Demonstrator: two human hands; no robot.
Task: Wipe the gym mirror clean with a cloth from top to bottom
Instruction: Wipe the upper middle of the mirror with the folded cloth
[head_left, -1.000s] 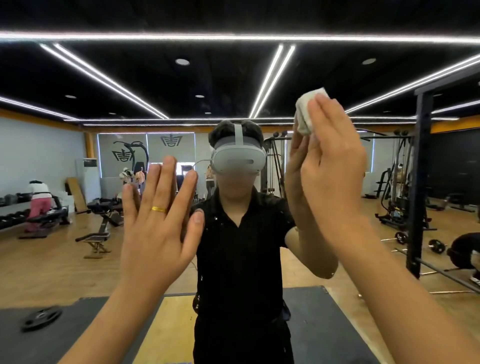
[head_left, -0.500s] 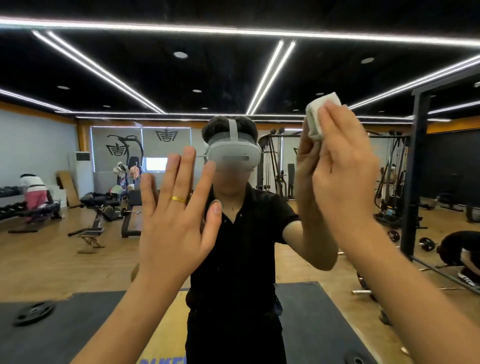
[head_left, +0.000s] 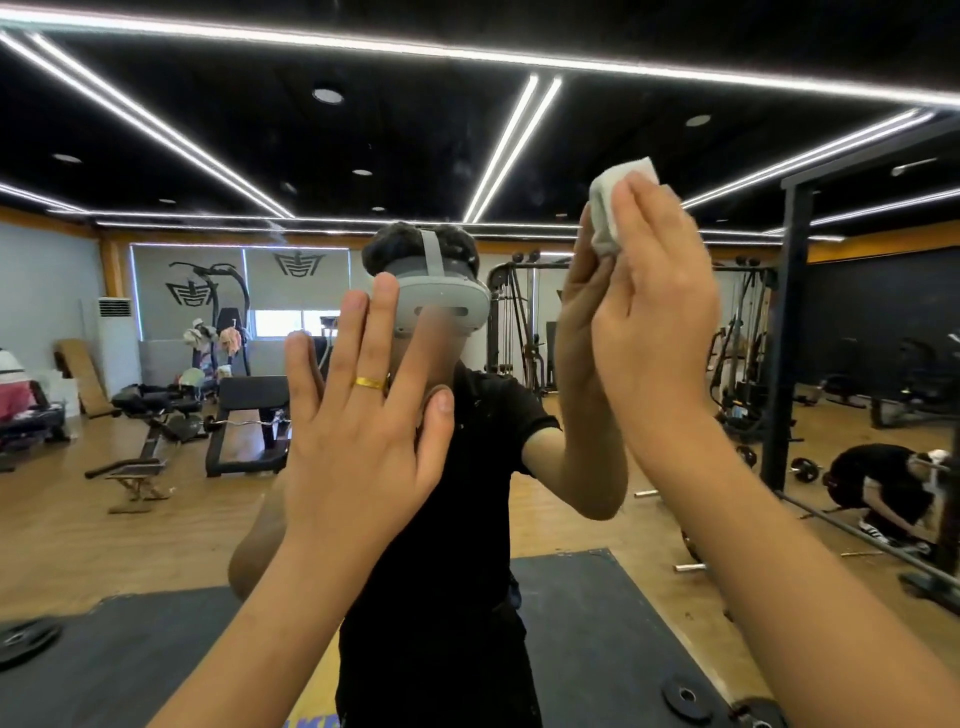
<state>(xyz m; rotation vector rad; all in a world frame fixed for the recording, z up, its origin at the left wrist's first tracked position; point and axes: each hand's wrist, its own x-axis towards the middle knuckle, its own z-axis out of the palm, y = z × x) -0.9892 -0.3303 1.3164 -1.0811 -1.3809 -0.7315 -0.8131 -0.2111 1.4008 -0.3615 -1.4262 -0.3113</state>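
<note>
At upper right of the frame, pressing a folded white cloth pad (head_left: 613, 208) against the large gym wall mirror (head_left: 156, 156) with the right grip (head_left: 654, 312), fingers straight. At centre, holding the left grip (head_left: 363, 431) flat and empty, fingers spread, plain gold ring (head_left: 370, 383) on one.

No legible words in the mirror (head_left: 156, 135): crest logos (head_left: 296, 262) on the blinds (head_left: 317, 291) at ten o'clock; blue letters (head_left: 314, 721) on the floor mat (head_left: 597, 623) at six o'clock, cut off.
</note>
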